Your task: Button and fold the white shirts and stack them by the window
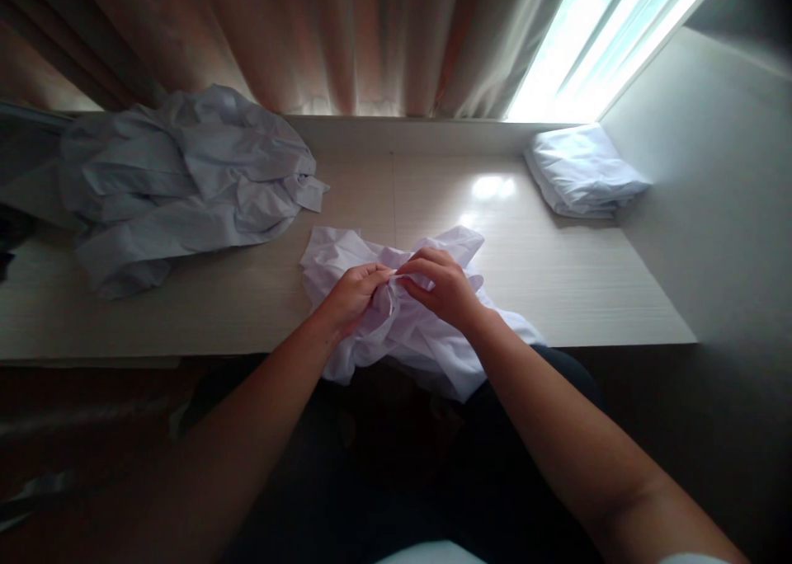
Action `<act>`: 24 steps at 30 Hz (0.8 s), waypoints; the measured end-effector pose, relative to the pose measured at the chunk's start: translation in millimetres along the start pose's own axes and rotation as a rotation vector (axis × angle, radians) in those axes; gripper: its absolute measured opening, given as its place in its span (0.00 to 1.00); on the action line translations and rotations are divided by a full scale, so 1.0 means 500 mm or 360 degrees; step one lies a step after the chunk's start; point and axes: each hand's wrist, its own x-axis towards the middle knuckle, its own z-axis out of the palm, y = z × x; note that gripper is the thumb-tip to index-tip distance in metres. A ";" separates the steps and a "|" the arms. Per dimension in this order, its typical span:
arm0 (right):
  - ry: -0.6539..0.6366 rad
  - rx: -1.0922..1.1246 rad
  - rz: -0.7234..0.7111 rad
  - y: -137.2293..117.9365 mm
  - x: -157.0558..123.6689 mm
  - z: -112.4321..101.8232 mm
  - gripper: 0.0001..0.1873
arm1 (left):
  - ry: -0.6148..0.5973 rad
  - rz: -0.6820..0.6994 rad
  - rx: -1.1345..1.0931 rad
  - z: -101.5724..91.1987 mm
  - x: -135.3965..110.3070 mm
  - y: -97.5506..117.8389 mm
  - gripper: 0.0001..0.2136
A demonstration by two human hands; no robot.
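1. At 10 o'clock, a loose heap of crumpled white garments (186, 185) sprawls on the pale table (557, 275), well apart from the hands.
2. Dead centre, the left hand (352, 293) is clenched on the crumpled white garment (402, 333), fingertips pinching a fold.
3. The right hand (442, 288) touches the left and pinches the same bunched spot. These 2 close grips are probably there to work 1 small detail.
4. The garment lies at the table's near edge, its lower part draping off toward 6 o'clock.
5. At 2 o'clock, a folded white stack (582, 172) sits against the wall.
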 end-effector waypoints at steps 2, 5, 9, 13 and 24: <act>-0.0014 -0.0021 -0.0002 0.000 0.002 -0.004 0.05 | -0.0008 -0.0023 -0.0107 0.004 0.000 -0.002 0.08; -0.0023 -0.0061 0.0007 -0.002 0.004 -0.010 0.05 | 0.0035 -0.0017 -0.0236 0.012 0.002 -0.004 0.07; 0.0022 -0.0136 0.0020 -0.007 0.010 -0.017 0.05 | 0.0091 0.0057 -0.0312 0.018 0.007 -0.005 0.07; 0.0052 -0.0251 0.0081 -0.014 0.023 -0.017 0.05 | -0.0022 0.0137 -0.0249 0.015 0.004 -0.003 0.09; 0.0017 -0.0557 0.0180 -0.055 -0.002 -0.008 0.07 | 0.0060 0.0423 0.0396 0.011 -0.006 -0.020 0.13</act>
